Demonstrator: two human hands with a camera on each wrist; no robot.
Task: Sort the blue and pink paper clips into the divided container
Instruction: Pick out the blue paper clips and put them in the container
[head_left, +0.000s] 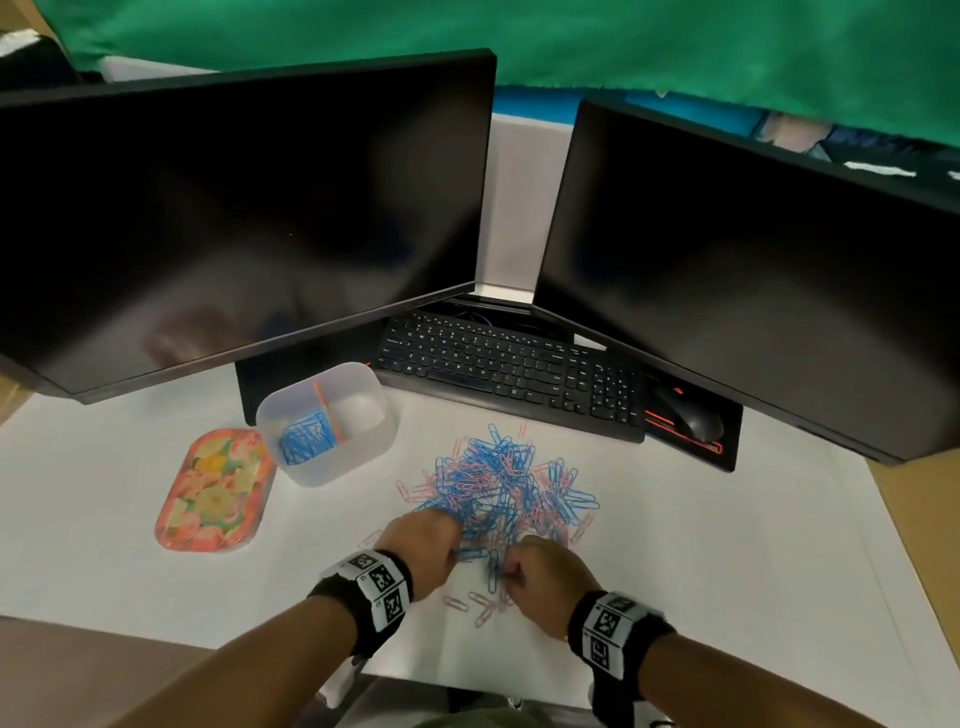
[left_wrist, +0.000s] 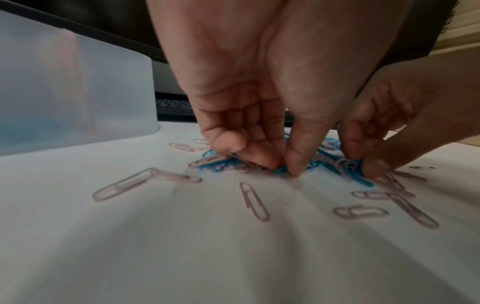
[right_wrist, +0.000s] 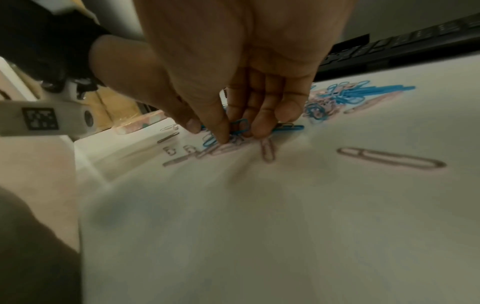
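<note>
A mixed pile of blue and pink paper clips (head_left: 501, 480) lies on the white desk. The clear divided container (head_left: 363, 447) stands to its left; blue clips (head_left: 306, 439) fill its left compartment, and the right one looks empty. Both hands work at the pile's near edge. My left hand (head_left: 457, 551) has curled fingers, and its thumb and fingers (left_wrist: 283, 166) pinch blue clips (left_wrist: 215, 165) against the desk. My right hand (head_left: 506, 571) pinches a blue clip (right_wrist: 241, 124) between thumb and fingers (right_wrist: 239, 133). Loose pink clips (left_wrist: 253, 200) lie scattered nearer me.
A floral tin (head_left: 215, 488) lies left of the container. A black keyboard (head_left: 509, 364) and a mouse (head_left: 691, 415) sit behind the pile, under two dark monitors (head_left: 249, 208). The desk's front edge (head_left: 467, 696) is close to my wrists.
</note>
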